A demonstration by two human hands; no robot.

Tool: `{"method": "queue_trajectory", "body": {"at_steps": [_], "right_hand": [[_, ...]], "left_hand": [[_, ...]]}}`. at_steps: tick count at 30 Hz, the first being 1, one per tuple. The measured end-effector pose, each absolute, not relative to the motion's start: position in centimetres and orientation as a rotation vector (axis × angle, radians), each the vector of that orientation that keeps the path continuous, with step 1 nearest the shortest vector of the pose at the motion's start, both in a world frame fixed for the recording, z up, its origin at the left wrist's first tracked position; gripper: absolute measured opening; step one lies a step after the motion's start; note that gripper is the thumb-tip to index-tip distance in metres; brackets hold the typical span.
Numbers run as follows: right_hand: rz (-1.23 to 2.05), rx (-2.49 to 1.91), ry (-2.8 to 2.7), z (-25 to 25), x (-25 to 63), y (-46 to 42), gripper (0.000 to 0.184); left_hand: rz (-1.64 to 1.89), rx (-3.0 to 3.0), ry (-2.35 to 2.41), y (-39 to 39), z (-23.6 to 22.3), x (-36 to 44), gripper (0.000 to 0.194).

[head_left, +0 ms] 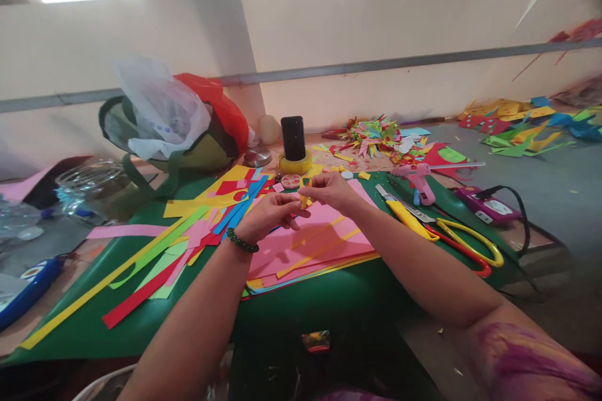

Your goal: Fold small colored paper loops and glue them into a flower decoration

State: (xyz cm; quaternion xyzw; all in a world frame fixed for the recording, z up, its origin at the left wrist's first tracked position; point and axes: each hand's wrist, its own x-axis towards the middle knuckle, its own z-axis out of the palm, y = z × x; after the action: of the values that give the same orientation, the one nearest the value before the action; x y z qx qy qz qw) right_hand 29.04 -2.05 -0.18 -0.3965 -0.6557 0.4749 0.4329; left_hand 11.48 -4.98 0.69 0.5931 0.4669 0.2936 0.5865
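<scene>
A small looped strip of yellow paper [305, 187] is held up between my two hands, over the paper stack. My left hand [273, 214], with a dark beaded bracelet on its wrist, pinches the lower end of the strip. The fingers of my right hand [333, 191] are closed on its upper part. Under both hands lies a stack of coloured sheets with pink paper [324, 247] on top. Thin yellow strips [320, 254] rest across the pink sheet.
Coloured paper strips [164, 269] spread over the green mat [305, 310] on the left. On the right lie a yellow cutter [409, 219], scissors [470, 244] and a pink glue gun [421, 182]. A phone [293, 138] stands behind, a bag [207, 150] at back left.
</scene>
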Motion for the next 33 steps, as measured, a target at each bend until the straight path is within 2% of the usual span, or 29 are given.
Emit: {"method": "queue_trajectory", "body": {"at_steps": [6, 17, 26, 33], "right_hand": [[1.048, -0.943, -1.694, -0.6, 28.9, -2.0, 0.038], [1.080, -0.933, -1.686, -0.8, 28.6, -2.1, 0.037], [0.868, -1.023, -1.726, -1.0, 28.5, -2.3, 0.031], [0.792, -0.986, -1.735, -1.5, 28.3, -2.2, 0.026]], "left_hand": [[0.712, 1.328, 1.094, -4.8, 0.4, 11.4, 0.033], [0.714, 1.353, 1.093, -4.8, 0.4, 11.3, 0.038], [0.734, 1.338, 1.039, -4.7, 0.2, 11.3, 0.030], [0.796, 1.339, 1.101, -5.0, 0.2, 11.8, 0.033]]}}
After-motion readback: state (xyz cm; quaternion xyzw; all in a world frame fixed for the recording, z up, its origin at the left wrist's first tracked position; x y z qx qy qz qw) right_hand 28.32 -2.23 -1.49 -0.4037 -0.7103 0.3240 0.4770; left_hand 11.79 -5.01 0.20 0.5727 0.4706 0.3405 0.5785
